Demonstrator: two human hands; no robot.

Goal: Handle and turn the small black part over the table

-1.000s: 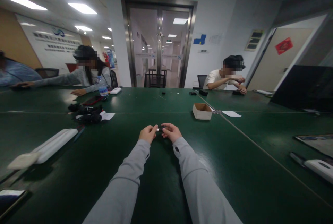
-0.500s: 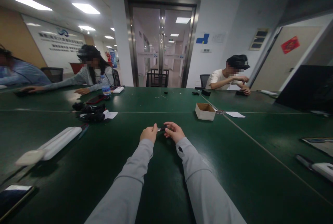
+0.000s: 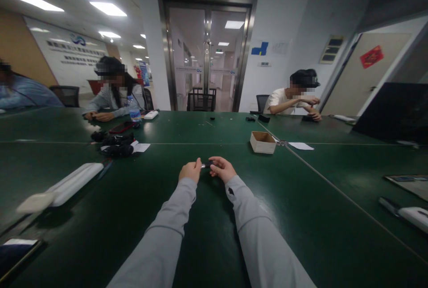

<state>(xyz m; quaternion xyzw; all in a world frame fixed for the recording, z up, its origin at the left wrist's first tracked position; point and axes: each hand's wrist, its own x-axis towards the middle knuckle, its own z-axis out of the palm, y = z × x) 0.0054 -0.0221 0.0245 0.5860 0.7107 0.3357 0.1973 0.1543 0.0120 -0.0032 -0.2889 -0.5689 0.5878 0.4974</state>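
Observation:
Above the green table (image 3: 214, 207), a small slim object with a silver part and a black part (image 3: 207, 164) spans the gap between my hands. Its exact kind is too small to make out. My left hand (image 3: 190, 171) pinches the silver end between thumb and fingers. At the black end, the thumb and fingertips of my right hand (image 3: 223, 169) are closed on it. Both forearms reach forward in grey sleeves, and the fingers partly cover the object.
An open cardboard box (image 3: 263, 143) stands ahead to the right, near a paper sheet (image 3: 301, 146). Left lie black gear (image 3: 117, 145), a white power strip (image 3: 75, 183) and a phone (image 3: 20, 254). A water bottle (image 3: 134, 110) stands farther back. Several people sit around the table.
My hands stay together on the small object, with only slight finger shifts; more of it showed between them half a second ago. The person at left has drawn an outstretched arm back.

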